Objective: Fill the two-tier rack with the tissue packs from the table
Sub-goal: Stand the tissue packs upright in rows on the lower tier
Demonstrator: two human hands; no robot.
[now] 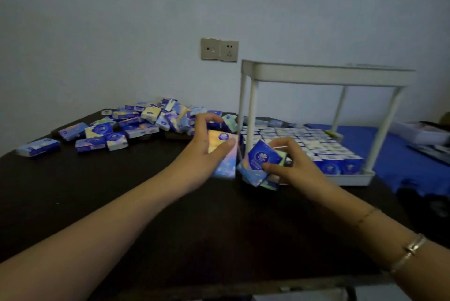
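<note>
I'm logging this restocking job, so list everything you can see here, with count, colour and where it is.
Table: one, dark brown, fills the foreground.
Rack: one, white, two tiers, on the table's right side by the wall.
Packs in the rack: many, blue and white, in rows on the lower tier; top tier's contents not visible.
Loose pile of packs: dozens, blue, white and pastel, at the table's far left.
Wall sockets: two plates, grey, on the wall above the pile.
Blue cloth: one, right of the rack.
Bracelets: two, on the right wrist.
Left hand: holds a pastel pack.
Right hand: holds several blue packs at the rack's front left corner.
</note>
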